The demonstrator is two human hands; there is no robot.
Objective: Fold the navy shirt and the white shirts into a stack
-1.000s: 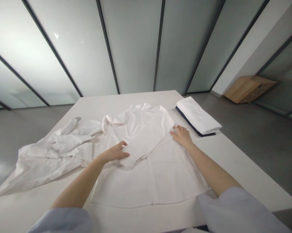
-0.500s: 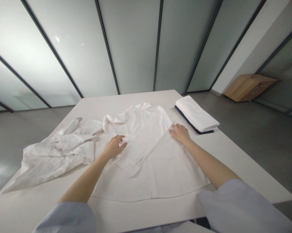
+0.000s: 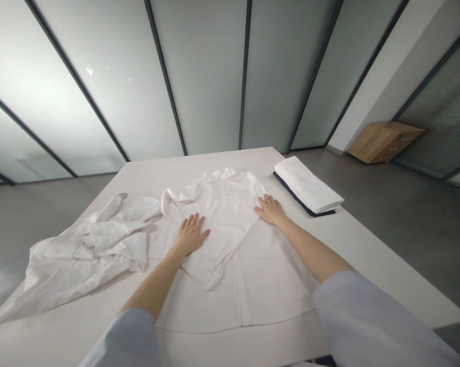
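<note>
A white shirt (image 3: 230, 229) lies spread on the table, its collar at the far side and its hem toward me. Both of its sleeves are laid across the front. My left hand (image 3: 192, 234) rests flat on the left part of the shirt, fingers spread. On the shirt's right edge, near the shoulder, lies my right hand (image 3: 270, 210), also flat with its fingers apart. Neither hand grips the cloth.
To the left, a crumpled white garment (image 3: 92, 250) touches the shirt and reaches the table edge, with a small grey object (image 3: 122, 195) behind it. Folded white cloth (image 3: 308, 183) sits on dark cloth at the right. A wooden cabinet (image 3: 382, 141) stands beyond the table (image 3: 367, 275).
My left hand has moved slightly right and flattened onto the shirt with its fingers spread. My right hand has slid a little inward along the shirt's edge. The view has shifted slightly.
</note>
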